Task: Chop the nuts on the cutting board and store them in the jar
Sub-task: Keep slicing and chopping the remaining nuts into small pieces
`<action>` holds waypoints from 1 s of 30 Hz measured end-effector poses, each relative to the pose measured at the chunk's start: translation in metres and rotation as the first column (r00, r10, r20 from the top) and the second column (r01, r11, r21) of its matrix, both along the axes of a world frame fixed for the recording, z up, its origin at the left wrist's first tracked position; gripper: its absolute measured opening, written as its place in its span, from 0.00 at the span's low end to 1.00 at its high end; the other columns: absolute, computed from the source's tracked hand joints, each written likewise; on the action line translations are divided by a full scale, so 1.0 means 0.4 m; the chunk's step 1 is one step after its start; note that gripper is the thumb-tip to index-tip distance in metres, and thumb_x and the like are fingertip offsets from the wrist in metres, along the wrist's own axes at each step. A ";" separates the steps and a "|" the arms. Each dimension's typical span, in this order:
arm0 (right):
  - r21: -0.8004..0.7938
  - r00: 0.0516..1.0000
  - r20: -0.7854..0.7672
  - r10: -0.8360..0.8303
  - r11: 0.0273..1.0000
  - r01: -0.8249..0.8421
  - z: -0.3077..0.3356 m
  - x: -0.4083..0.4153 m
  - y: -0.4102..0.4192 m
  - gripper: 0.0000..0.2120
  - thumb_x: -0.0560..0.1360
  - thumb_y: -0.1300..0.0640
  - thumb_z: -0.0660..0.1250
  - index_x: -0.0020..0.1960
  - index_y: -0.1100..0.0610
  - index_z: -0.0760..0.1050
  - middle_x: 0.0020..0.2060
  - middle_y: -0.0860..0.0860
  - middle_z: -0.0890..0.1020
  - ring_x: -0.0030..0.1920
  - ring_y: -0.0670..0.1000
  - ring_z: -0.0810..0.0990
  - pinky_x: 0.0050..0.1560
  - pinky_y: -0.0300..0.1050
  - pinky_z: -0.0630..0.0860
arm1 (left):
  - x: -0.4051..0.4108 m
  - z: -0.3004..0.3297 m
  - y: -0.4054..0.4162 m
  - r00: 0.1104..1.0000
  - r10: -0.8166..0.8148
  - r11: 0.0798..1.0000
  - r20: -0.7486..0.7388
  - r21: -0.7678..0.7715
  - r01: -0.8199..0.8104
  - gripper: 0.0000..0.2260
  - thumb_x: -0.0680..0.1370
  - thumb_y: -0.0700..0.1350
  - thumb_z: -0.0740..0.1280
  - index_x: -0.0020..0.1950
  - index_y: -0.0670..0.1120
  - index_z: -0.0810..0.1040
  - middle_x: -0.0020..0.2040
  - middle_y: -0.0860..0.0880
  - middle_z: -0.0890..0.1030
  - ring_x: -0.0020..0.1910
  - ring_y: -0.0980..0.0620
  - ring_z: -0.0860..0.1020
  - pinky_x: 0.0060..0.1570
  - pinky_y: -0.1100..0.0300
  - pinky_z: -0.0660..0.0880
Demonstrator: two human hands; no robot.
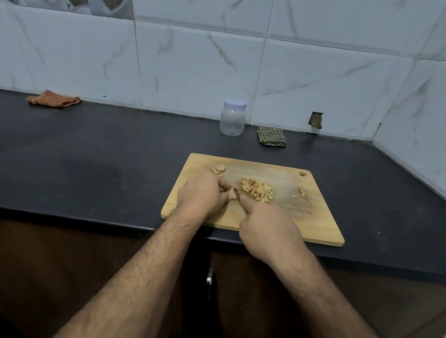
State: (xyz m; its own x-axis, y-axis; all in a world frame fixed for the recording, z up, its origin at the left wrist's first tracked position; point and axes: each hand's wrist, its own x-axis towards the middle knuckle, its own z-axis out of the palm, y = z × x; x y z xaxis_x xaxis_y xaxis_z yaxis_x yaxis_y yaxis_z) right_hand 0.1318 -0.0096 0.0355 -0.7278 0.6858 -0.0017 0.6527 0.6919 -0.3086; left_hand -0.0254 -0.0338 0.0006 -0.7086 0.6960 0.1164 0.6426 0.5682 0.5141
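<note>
Black countertop (83, 163) carries everything; one wooden cutting board (305, 223) sits at its front edge, right of centre. Left hand (201, 196) rests on the board's left half, fingers curled and pinching a nut piece (232, 193). Right hand (268, 225) is wrapped on a knife handle, forefinger stretched along the spine; only a sliver of the knife blade (237, 192) shows, against the pinched nut. Chopping underway, I'd judge. To do it well: keep left fingertips tucked back from the edge, cut thin, push slivers right into the heap. One clear plastic jar (232, 121), white lid on, stands at the back edge behind the board, apparently empty. Two folded cloths: orange one (53, 99) back left, green checked one (272, 137) beside the jar. One pile of chopped nuts (257, 189) mid-board; roughly two whole nuts (218, 168) near the far-left corner; a few fragments (302, 191) right.
</note>
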 end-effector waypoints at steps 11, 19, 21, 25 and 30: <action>0.003 0.999 0.004 -0.035 0.999 0.035 -0.002 0.007 0.001 0.31 0.78 0.61 0.58 0.78 0.45 0.59 0.62 0.52 0.78 0.61 0.54 0.75 0.54 0.48 0.75 | 0.006 0.001 -0.004 1.000 0.000 1.000 0.005 -0.011 0.000 0.12 0.77 0.55 0.69 0.60 0.61 0.81 0.56 0.59 0.82 0.57 0.53 0.78 0.54 0.55 0.76; 0.016 1.000 0.013 -0.027 1.000 0.027 -0.009 0.002 -0.009 0.31 0.79 0.60 0.58 0.79 0.46 0.56 0.66 0.52 0.76 0.63 0.54 0.74 0.57 0.49 0.76 | 0.005 0.009 -0.001 1.000 0.001 1.000 0.021 -0.017 -0.001 0.13 0.77 0.55 0.69 0.61 0.60 0.80 0.56 0.59 0.82 0.57 0.54 0.78 0.56 0.54 0.76; 0.021 0.999 0.016 -0.045 0.999 0.045 -0.014 0.006 -0.008 0.31 0.79 0.60 0.58 0.79 0.46 0.56 0.65 0.52 0.76 0.62 0.54 0.75 0.56 0.50 0.76 | 0.005 0.008 0.000 1.000 0.005 1.000 0.020 -0.020 -0.005 0.12 0.77 0.56 0.69 0.61 0.60 0.80 0.56 0.58 0.82 0.57 0.54 0.78 0.56 0.54 0.76; 0.030 0.998 0.009 -0.065 0.997 0.065 -0.008 0.004 0.000 0.31 0.78 0.61 0.57 0.79 0.46 0.56 0.64 0.52 0.77 0.62 0.55 0.75 0.54 0.48 0.75 | 0.005 0.004 -0.003 1.000 0.007 1.000 0.016 -0.018 -0.007 0.12 0.77 0.56 0.69 0.60 0.60 0.80 0.56 0.58 0.82 0.57 0.53 0.78 0.55 0.53 0.77; 0.051 1.000 0.021 -0.008 0.999 0.007 0.008 -0.018 -0.001 0.30 0.78 0.61 0.56 0.78 0.46 0.59 0.64 0.52 0.78 0.63 0.54 0.76 0.57 0.48 0.74 | 0.003 0.002 0.000 1.000 0.004 1.000 0.011 -0.022 -0.004 0.12 0.77 0.56 0.69 0.60 0.61 0.80 0.57 0.58 0.82 0.58 0.53 0.78 0.55 0.54 0.77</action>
